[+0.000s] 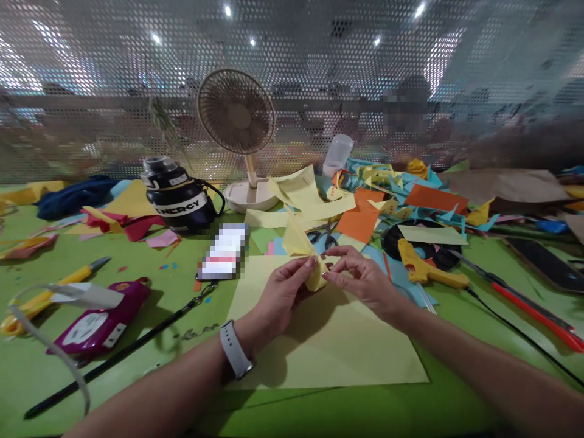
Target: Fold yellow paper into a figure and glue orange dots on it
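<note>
Purple box point(130, 304): on the green table point(274, 420), with a white plug point(98, 296) lying on top.
Black bottle point(182, 222): stands behind the phone point(222, 252).
Fan point(237, 112): stands up at the back.
Left hand point(285, 286): its grip pinches the folded yellow paper.
Folded yellow paper point(297, 240): up between both hands, over the big yellow sheet point(347, 353).
Right hand point(358, 274): fingertips touch the folded paper's right edge; I can't tell if this grip squeezes it.
Yellow glue gun point(426, 271): lies right of that hand.
</note>
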The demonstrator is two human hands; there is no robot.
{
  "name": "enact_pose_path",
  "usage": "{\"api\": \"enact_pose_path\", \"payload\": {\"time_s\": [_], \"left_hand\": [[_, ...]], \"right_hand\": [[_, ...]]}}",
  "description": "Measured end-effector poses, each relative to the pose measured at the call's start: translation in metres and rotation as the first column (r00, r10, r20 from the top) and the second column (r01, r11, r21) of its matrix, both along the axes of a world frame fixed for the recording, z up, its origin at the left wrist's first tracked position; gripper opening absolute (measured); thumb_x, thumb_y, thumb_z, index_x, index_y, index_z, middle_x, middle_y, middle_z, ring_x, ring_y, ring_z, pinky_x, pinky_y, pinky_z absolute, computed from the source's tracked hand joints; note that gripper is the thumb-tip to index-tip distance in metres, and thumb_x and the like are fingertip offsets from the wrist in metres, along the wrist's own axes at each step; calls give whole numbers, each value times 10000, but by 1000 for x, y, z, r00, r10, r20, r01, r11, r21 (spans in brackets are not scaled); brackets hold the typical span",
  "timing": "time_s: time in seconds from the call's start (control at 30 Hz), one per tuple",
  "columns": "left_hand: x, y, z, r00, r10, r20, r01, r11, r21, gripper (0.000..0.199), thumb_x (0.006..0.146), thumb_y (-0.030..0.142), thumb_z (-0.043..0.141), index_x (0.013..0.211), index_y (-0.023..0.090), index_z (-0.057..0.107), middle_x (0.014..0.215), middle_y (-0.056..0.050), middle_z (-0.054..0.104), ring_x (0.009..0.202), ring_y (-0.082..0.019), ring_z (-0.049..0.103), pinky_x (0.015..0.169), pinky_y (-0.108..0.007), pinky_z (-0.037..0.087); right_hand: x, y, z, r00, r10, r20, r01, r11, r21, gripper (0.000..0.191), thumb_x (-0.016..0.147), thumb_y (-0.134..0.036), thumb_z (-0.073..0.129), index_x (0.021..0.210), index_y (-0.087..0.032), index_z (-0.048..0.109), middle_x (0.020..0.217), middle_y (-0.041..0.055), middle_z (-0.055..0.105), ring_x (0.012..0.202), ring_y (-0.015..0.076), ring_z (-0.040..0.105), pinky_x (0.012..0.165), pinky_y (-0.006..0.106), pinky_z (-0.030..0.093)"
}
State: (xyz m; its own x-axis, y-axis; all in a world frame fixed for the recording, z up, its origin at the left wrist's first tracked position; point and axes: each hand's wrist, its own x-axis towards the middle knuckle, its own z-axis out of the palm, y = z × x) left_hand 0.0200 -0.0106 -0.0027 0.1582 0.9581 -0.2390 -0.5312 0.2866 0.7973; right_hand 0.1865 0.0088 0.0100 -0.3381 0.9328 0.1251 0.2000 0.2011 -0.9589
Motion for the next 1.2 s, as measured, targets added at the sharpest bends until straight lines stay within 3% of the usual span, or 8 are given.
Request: {"api": "enact_pose_path", "payload": {"time_s": [0.17,0.37,0.7,0.8,1.0,1.13,1.2], "left_hand": [[-1,-2,1,999,-35,20,35,999,31,246,650,331,800,832,181,729,792,-10,699,721,-124,619,700,-238,512],[-2,-4,2,992,-123,-1,123,987,99,264,696,305,775,918,176,718,875,-37,712,770,-119,623,755,-224,497],[-2,-4,-1,992,-114,-53,118,989,87,298,678,309,788,934,179,710,886,-45,718,763,-130,631,696,-218,479],[-1,-4,-3,994,-76,-83,81,994,67,252,659,306,801,838,152,715,768,-26,705,654,-95,591,618,-188,447],[0,-4,-1,984,-21,-174,36,996,81,262,664,358,786,774,137,698,638,-1,633,570,-88,508,543,-197,373],[-1,-5,3,973,-25,-229,42,997,71,261,674,385,771,735,141,699,587,11,598,506,-71,433,493,-194,314],[-1,-6,3,971,-71,-229,90,993,74,257,682,391,762,744,146,713,597,0,611,511,-77,435,494,-198,310]], "right_hand": [[0,2,-1,995,-29,-100,15,990,-140,296,663,-446,751,600,-186,623,1078,60,561,1137,213,488,923,339,389],[0,2,-2,988,-79,-134,53,980,-192,272,646,-405,765,585,-183,619,1061,53,567,1091,204,511,907,324,384],[2,3,1,993,-44,-112,12,964,-266,240,645,-365,750,565,-184,614,1042,42,617,1004,205,546,919,364,342],[0,1,1,993,-7,-122,-26,962,-273,243,643,-369,754,572,-182,617,1030,36,611,957,188,565,898,351,370],[-2,-1,2,996,40,-82,-55,981,-185,234,691,-369,724,610,-173,626,1037,54,605,897,168,581,805,316,424],[-1,-2,6,1000,-24,2,24,999,-35,195,765,-378,635,718,-190,620,905,42,626,832,165,573,747,303,438],[1,-2,7,998,-67,-20,66,997,-39,186,768,-382,624,765,-198,602,827,25,625,772,160,570,696,289,447]]}}
